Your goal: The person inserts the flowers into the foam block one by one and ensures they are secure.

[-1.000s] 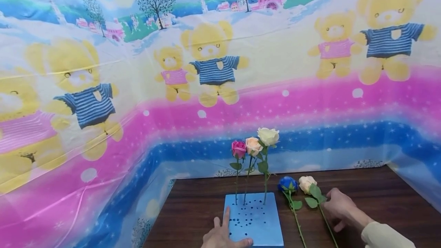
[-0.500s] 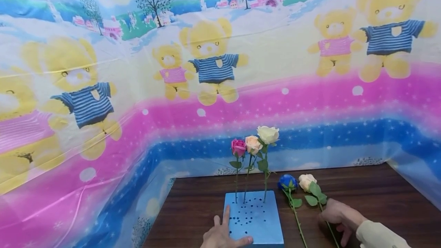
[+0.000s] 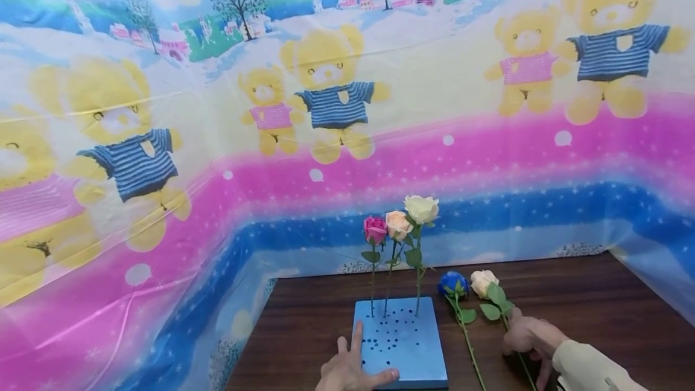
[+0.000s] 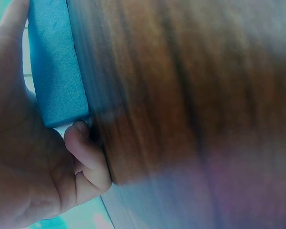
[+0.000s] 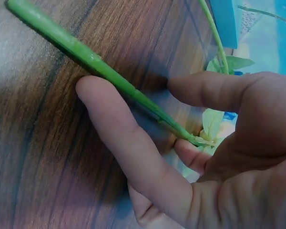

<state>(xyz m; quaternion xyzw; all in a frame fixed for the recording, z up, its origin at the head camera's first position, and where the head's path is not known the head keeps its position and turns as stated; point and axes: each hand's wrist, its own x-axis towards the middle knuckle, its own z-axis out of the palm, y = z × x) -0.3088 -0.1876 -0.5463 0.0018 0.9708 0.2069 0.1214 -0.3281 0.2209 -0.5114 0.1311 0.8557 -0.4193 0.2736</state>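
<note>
My left hand (image 3: 350, 370) rests at the near left corner of a light blue foam block (image 3: 412, 364) full of small holes. Its index finger and thumb lie straight along the block; in the left wrist view a smaller finger bends beside the foam (image 4: 59, 71). Magenta (image 3: 374, 230), peach (image 3: 398, 225) and white (image 3: 421, 209) roses stand upright along the block's back. Over the stem of a cream rose (image 3: 484, 283) lying on the table is my right hand (image 3: 534, 336). In the right wrist view, thumb and fingers straddle the green stem (image 5: 109, 74), with a gap at the thumb.
A blue rose (image 3: 453, 283) lies between the block and the cream rose, its stem toward me. The dark wooden table (image 3: 309, 312) meets a printed bear backdrop (image 3: 434, 107) at its back and sides.
My right hand has moved left and nearer to me, from beside the cream rose's leaves to over its stem. The left hand stays on the block. The head view tilts slightly.
</note>
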